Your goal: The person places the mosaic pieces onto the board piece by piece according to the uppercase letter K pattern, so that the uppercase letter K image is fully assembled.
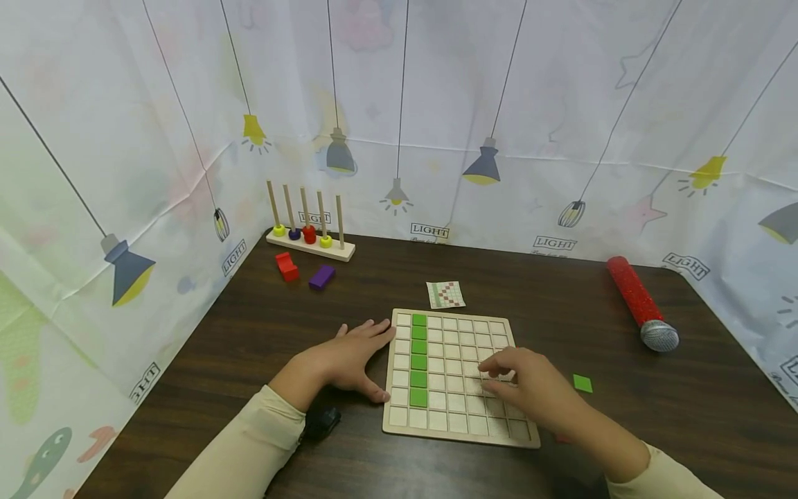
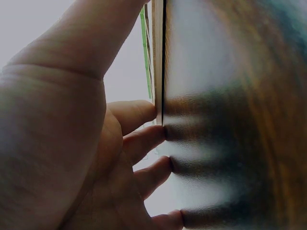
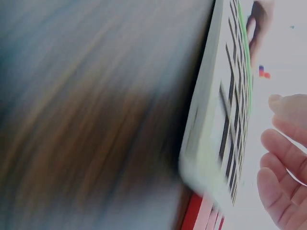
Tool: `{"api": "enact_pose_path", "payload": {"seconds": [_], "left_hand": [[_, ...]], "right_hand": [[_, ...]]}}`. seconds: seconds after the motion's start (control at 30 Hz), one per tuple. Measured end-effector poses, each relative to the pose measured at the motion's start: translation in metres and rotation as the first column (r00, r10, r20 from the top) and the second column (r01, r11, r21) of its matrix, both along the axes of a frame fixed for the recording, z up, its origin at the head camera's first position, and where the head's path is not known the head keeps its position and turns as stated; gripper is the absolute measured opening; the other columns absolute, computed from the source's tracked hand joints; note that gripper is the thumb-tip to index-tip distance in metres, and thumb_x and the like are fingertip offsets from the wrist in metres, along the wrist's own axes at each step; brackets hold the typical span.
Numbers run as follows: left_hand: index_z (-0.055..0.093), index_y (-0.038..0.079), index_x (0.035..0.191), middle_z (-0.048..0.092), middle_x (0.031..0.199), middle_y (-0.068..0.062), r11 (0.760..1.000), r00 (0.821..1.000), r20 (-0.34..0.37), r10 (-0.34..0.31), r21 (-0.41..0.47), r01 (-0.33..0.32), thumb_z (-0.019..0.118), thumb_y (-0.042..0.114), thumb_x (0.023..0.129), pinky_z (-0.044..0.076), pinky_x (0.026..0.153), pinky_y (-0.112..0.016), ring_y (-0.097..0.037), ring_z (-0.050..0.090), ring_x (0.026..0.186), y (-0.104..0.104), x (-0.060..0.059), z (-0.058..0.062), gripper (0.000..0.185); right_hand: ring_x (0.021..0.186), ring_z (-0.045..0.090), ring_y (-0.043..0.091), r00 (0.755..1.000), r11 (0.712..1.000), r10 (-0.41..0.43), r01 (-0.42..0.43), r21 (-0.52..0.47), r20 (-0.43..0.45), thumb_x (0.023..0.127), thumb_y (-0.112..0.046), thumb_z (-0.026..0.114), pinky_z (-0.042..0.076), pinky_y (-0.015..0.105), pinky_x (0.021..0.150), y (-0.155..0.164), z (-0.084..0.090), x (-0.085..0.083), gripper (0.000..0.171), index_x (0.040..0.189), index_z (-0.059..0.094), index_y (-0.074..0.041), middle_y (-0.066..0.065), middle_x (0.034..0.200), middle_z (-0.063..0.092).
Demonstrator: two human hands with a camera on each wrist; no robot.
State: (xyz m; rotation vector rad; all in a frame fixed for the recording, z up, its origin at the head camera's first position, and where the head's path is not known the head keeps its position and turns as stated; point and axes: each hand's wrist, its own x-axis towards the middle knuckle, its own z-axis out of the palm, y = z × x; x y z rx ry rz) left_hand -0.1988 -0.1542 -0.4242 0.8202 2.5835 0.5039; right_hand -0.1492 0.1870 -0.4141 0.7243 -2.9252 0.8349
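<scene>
A: Where is the wooden grid board (image 1: pixel 458 423) found?
B: It is laid flat on the dark table (image 1: pixel 249 333), near the front edge, with a column of green tiles (image 1: pixel 419 358) set in its second column from the left.

A: How is the left hand (image 1: pixel 351 357) placed?
B: It is spread flat on the table, fingers straight, pressed against the board's left edge; nothing is held.

A: And the right hand (image 1: pixel 526 389)?
B: It is held over the board's right half, fingertips bent down onto the squares. Whether a tile is pinched cannot be told. A loose green tile (image 1: pixel 582 383) is seen just right of it.
</scene>
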Motion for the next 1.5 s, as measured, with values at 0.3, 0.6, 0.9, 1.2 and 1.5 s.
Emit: {"api": "enact_pose_path", "payload": {"seconds": [0.3, 0.6, 0.9, 1.2, 1.5], "left_hand": [[0.019, 0.016, 0.165, 0.011, 0.170, -0.005, 1.000, 1.000, 0.004, 0.003, 0.002, -0.003, 0.083, 0.054, 0.081, 0.003, 0.118, -0.063, -0.029, 0.007, 0.155, 0.001, 0.002, 0.003, 0.112], [0.018, 0.017, 0.165, 0.010, 0.170, -0.004, 1.000, 1.000, -0.004, -0.002, -0.007, 0.002, 0.083, 0.055, 0.081, 0.004, 0.118, -0.063, -0.028, 0.007, 0.155, 0.000, 0.000, 0.000, 0.113], [0.019, 0.017, 0.165, 0.011, 0.170, -0.003, 1.000, 1.000, -0.003, 0.001, -0.006, -0.001, 0.083, 0.055, 0.080, 0.004, 0.118, -0.063, -0.028, 0.007, 0.155, 0.001, 0.000, -0.002, 0.113], [0.020, 0.017, 0.165, 0.012, 0.170, -0.004, 1.000, 1.000, 0.003, 0.002, 0.004, -0.002, 0.084, 0.054, 0.081, 0.003, 0.118, -0.063, -0.029, 0.006, 0.155, 0.001, 0.001, 0.001, 0.112], [0.019, 0.018, 0.165, 0.011, 0.170, -0.003, 1.000, 1.000, 0.006, 0.006, 0.001, -0.006, 0.084, 0.055, 0.080, 0.003, 0.118, -0.063, -0.028, 0.006, 0.155, 0.001, 0.000, 0.000, 0.113]], "right_hand": [[0.094, 0.066, 0.019, 0.983, 0.983, -0.179, 0.176, 0.058, 0.049, 0.089, -0.026, 0.081, 0.055, 0.047, 0.081, 0.056, 0.005, 0.004, 0.028, 0.115, 0.076, -0.016, 0.001, 0.114, 0.069], [0.101, 0.065, 0.034, 0.970, 0.959, -0.245, 0.241, 0.146, 0.005, 0.088, -0.032, 0.081, 0.052, 0.057, 0.081, 0.112, -0.002, 0.002, 0.046, 0.125, 0.071, -0.006, 0.017, 0.121, 0.065], [0.090, 0.067, 0.030, 0.958, 0.943, -0.272, 0.247, 0.225, 0.089, 0.086, -0.037, 0.082, 0.054, 0.055, 0.074, 0.138, -0.009, 0.000, 0.061, 0.130, 0.065, 0.002, 0.025, 0.117, 0.060], [0.099, 0.064, 0.039, 0.972, 0.939, -0.236, 0.223, 0.261, 0.018, 0.087, -0.025, 0.081, 0.050, 0.060, 0.080, 0.137, -0.014, 0.000, 0.037, 0.115, 0.074, -0.001, 0.018, 0.110, 0.064], [0.079, 0.062, 0.027, 0.967, 0.940, -0.252, 0.237, 0.247, 0.027, 0.086, -0.018, 0.082, 0.051, 0.047, 0.064, 0.133, -0.011, -0.005, 0.024, 0.103, 0.067, -0.008, 0.005, 0.090, 0.064]]}}
